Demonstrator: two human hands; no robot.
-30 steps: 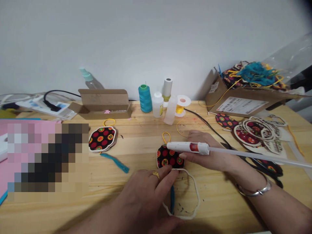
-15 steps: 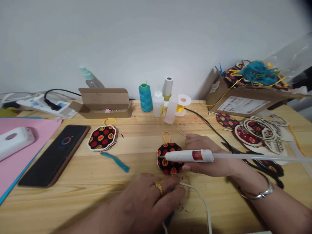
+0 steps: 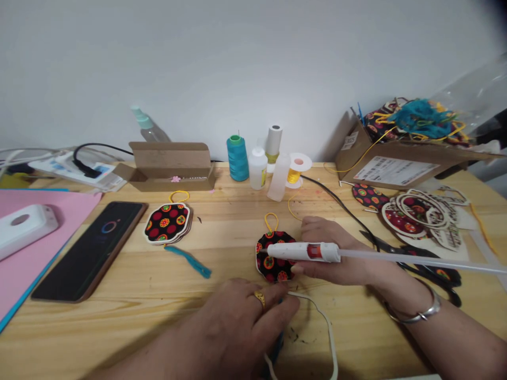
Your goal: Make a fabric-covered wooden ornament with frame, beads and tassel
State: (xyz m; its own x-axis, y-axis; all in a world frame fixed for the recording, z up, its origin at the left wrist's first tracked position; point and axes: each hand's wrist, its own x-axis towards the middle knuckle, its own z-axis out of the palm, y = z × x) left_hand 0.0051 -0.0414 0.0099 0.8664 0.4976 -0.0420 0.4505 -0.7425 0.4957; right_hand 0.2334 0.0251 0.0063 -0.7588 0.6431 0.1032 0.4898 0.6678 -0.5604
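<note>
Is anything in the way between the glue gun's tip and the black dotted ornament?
Nothing visible. The tip of the hot glue gun, held in the right hand, sits over the black dotted fabric ornament with nothing between them. The left hand lies just below the ornament, off that line.

A red-dotted black fabric ornament (image 3: 275, 263) lies flat, yellow loop (image 3: 271, 221) up; a white glue gun (image 3: 303, 252) crosses above it.

Two hands (image 3: 233, 322), one hot glue gun (image 3: 304, 252), three thread spools (image 3: 237, 158), three bottles (image 3: 257, 169), one phone (image 3: 89, 250)
</note>
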